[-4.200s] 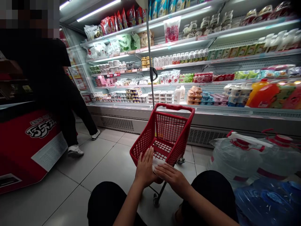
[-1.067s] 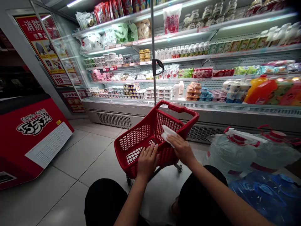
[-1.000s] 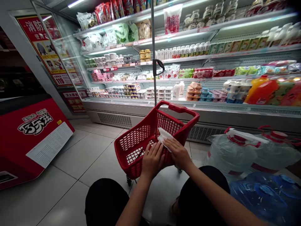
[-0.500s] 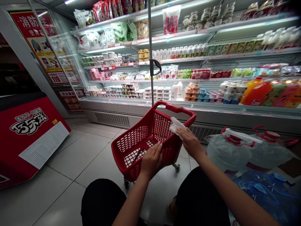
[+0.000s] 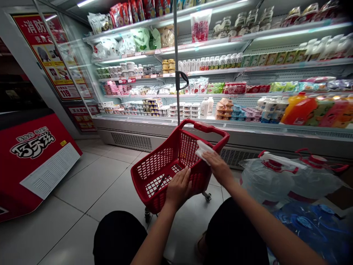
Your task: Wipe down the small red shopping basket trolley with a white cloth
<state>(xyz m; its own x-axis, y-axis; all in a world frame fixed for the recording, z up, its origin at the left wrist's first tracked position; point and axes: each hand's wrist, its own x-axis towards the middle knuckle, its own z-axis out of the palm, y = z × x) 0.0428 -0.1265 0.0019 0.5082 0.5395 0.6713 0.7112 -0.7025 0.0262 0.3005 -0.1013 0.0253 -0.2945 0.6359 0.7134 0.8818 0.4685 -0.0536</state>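
A small red shopping cart stands on the tiled floor in front of my knees. My left hand grips its near rim, fingers curled over the edge. My right hand presses a white cloth against the cart's right rim, just below the red handle. The basket holds nothing I can see.
An open chiller with lit shelves of dairy and drinks runs behind the cart. A metal pole rises beside the handle. Large water jugs lie at my right. A red freezer chest stands at the left.
My right hand has slid the cloth back and forth along the cart's right rim. The cart turned from facing me earlier. A person at the left has left the view.
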